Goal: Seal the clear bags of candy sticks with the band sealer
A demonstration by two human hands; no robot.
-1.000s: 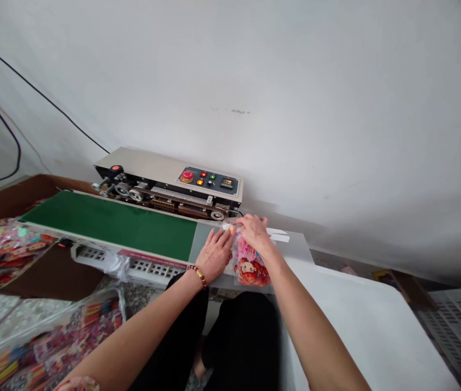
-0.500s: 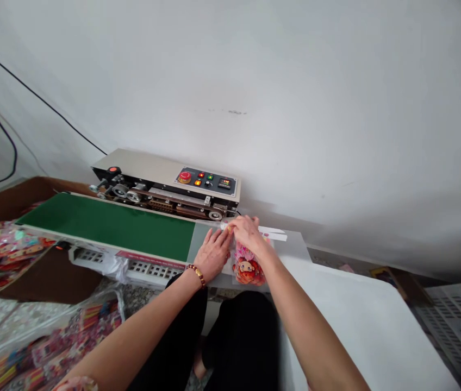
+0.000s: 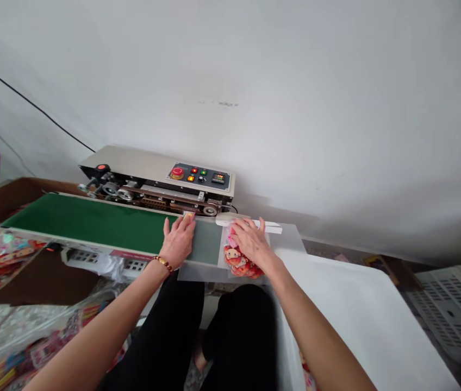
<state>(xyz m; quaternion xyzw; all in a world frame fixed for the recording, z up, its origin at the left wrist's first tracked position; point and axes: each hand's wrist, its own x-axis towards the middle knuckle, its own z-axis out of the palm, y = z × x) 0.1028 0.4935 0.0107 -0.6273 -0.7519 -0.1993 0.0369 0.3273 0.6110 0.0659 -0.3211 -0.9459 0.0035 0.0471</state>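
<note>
Packet under R hand, L hand at green belt, both grips unclear, mach. nr white wall

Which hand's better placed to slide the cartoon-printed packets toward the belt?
Probably the right hand: it rests on the cartoon-printed packets, while the left hand is apart from them, at the green conveyor belt.

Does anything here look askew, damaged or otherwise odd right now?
Two minor things: dark scuff marks stand out on the otherwise plain wall above the machine, and crumpled plastic bunches below the near edge of the green belt, looking stray there.
</note>
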